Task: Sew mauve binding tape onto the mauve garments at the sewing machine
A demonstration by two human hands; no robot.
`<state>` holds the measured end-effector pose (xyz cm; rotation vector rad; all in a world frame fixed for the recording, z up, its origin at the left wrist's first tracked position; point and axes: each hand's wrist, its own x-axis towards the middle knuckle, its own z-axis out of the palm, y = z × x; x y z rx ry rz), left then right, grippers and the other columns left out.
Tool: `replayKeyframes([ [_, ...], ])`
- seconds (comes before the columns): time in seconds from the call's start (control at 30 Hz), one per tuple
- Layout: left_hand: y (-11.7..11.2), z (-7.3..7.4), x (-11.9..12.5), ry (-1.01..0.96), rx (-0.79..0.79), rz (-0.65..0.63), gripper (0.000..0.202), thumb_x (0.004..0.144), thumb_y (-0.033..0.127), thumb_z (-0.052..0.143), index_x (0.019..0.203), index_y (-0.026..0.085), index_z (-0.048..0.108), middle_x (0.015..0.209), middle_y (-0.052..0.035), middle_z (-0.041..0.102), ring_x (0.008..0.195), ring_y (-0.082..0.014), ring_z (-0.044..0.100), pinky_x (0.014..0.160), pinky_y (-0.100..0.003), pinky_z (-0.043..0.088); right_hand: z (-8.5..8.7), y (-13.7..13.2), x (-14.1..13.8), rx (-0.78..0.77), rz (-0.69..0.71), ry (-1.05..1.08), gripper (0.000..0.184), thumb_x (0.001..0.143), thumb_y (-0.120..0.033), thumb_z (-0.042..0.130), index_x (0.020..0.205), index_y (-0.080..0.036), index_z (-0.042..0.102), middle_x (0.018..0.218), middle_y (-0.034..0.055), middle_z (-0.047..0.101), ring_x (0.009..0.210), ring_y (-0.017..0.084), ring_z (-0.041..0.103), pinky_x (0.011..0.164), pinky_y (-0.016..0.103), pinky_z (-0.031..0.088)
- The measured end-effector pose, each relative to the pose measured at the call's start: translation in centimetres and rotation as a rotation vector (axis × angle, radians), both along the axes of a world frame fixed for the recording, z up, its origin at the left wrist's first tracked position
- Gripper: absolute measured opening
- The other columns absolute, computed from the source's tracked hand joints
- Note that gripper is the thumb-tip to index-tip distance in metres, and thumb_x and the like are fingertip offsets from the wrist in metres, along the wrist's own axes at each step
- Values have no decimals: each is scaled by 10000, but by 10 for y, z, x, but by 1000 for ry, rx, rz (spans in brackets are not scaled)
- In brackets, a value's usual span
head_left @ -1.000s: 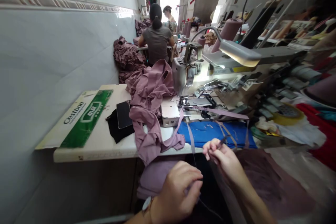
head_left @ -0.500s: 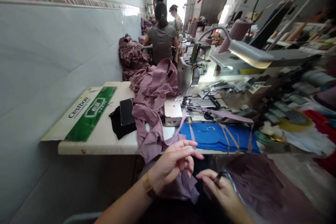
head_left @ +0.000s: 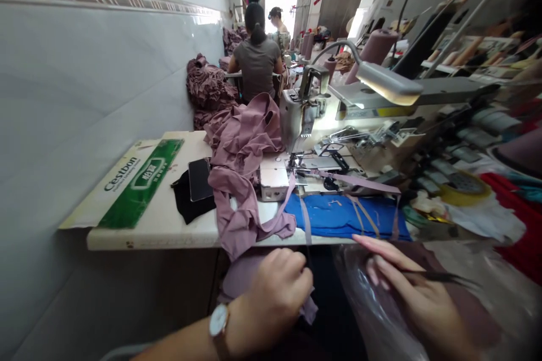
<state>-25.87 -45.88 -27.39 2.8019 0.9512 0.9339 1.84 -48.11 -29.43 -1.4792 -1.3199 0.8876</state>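
My left hand (head_left: 277, 287), a watch (head_left: 218, 320) on its wrist, is curled closed in front of the table edge; whatever lies inside its fingers is hidden. Mauve fabric (head_left: 242, 277) hangs just behind it. To the right, my right hand (head_left: 423, 293) has a thin, dark, pointed tool (head_left: 440, 276) between its fingers, blurred, with the forefinger stretched forward. A clear plastic bag (head_left: 368, 293) with dark mauve cloth lies beneath that hand. Beyond both hands stands a sewing machine (head_left: 292, 118), with a mauve strip (head_left: 358, 181) running to its needle area.
Mauve garment pieces (head_left: 241, 141) lie heaped left of the machine. A phone (head_left: 199, 179) rests on black cloth, beside a green-and-white Cestbon sheet (head_left: 141, 180). Blue cloth (head_left: 334, 220) covers the table's front. A lamp (head_left: 389, 83) overhangs the machine. A co-worker (head_left: 257, 59) sits ahead.
My left hand has turned over and closed from spread fingers. The right hand has moved right, over the plastic bag, with the dark tool in it. The view has shifted slightly.
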Motion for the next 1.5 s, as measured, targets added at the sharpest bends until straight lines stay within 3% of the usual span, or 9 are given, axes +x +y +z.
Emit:
replayKeyframes([
  [0.17,36,45,29,-138,-25,-94,264,955,179,410,828,154,640,853,-72,556,794,-177,498,727,-320,437,43,40,-73,-181,365,590,337,851,-435,670,1045,-163,718,529,-29,470,457,95,382,468,237,360],
  [0.33,67,66,26,-526,-373,-82,132,889,183,601,809,159,703,803,-34,524,797,-150,530,722,-268,438,48,61,-82,-190,447,755,343,864,-475,651,956,-146,682,527,-73,363,425,40,194,430,201,206],
  [0.47,79,61,21,-690,-608,-24,90,846,205,675,770,168,708,781,-15,537,786,-144,542,713,-259,428,47,66,-76,-75,300,493,318,849,-418,694,1042,-170,653,587,-79,326,478,60,247,454,203,204],
  [0.67,87,49,26,-759,-743,19,146,849,168,639,703,157,633,765,-4,526,751,-134,506,688,-260,391,46,70,-81,334,82,-57,234,838,-251,706,1066,-218,669,601,-73,340,505,92,325,483,230,301],
  [0.93,84,46,29,-696,-685,7,236,947,209,494,721,166,548,808,-10,507,803,-135,505,752,-263,399,39,73,-85,576,80,-241,205,842,-149,690,1019,-245,731,915,31,749,739,164,678,693,265,525],
  [1.03,82,45,31,-683,-654,19,296,975,254,451,699,168,515,794,-9,493,791,-133,500,753,-266,399,39,72,-86,565,63,-260,146,849,-180,688,970,-236,746,892,39,762,748,186,696,704,282,537],
  [1.2,84,38,32,-808,-708,76,383,947,376,520,630,164,547,711,-2,503,707,-126,514,702,-254,420,45,68,-93,329,24,-123,136,874,-317,660,875,-204,737,794,60,732,684,201,655,595,286,506],
  [1.37,79,22,31,-1033,-798,28,260,945,388,530,1059,216,688,977,-48,615,850,-150,601,799,-284,494,56,68,-100,199,35,47,173,858,-349,666,815,-186,708,634,9,623,528,127,506,497,242,415],
  [1.5,73,20,33,-1068,-728,-78,193,885,342,641,1013,215,711,1007,-60,628,957,-182,604,874,-326,499,52,68,-103,147,66,198,165,856,-351,682,830,-189,692,623,-14,565,524,104,442,487,228,363],
])
